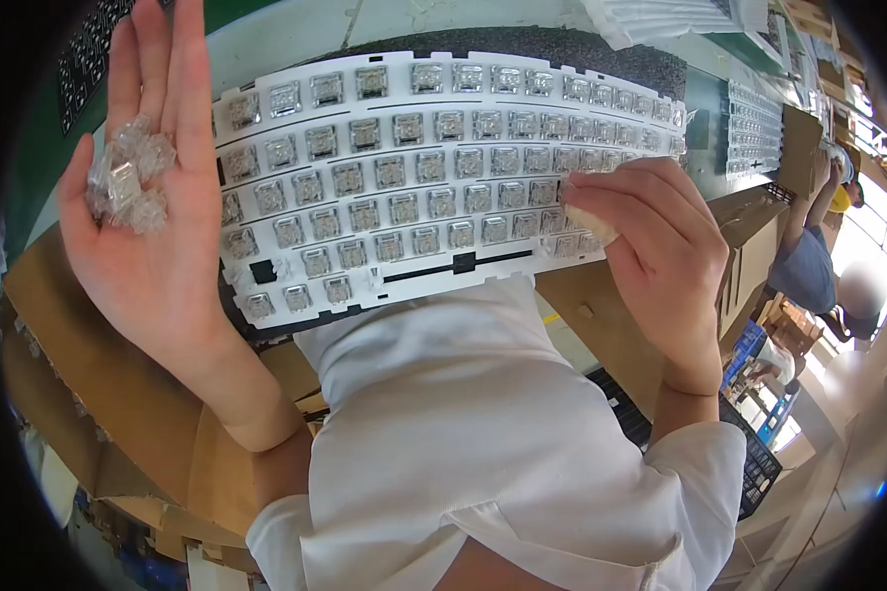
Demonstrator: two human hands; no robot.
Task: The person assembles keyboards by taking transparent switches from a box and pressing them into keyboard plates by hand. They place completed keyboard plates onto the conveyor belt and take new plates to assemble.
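Note:
A white keyboard plate (355,202) lies in front of me, with rows of clear keyboard switches (403,208) seated in it. Black square openings show at its lower left and in the long bottom slot. My left hand (153,212) is palm up beside the plate's left end, fingers stretched out, holding a small heap of loose clear switches (125,184) in the palm. Over the plate's right part, my right hand (655,236) is closed in a pinch, fingertips down at the switches. A pale cover sits on its thumb tip. Whatever is between those fingertips is hidden.
Another switch-filled plate (754,128) lies farther right on the bench. Cardboard boxes (128,394) stand at the lower left, with another carton (749,246) at the right. A black crate (756,468) is below it. Another person (808,261) works at the far right.

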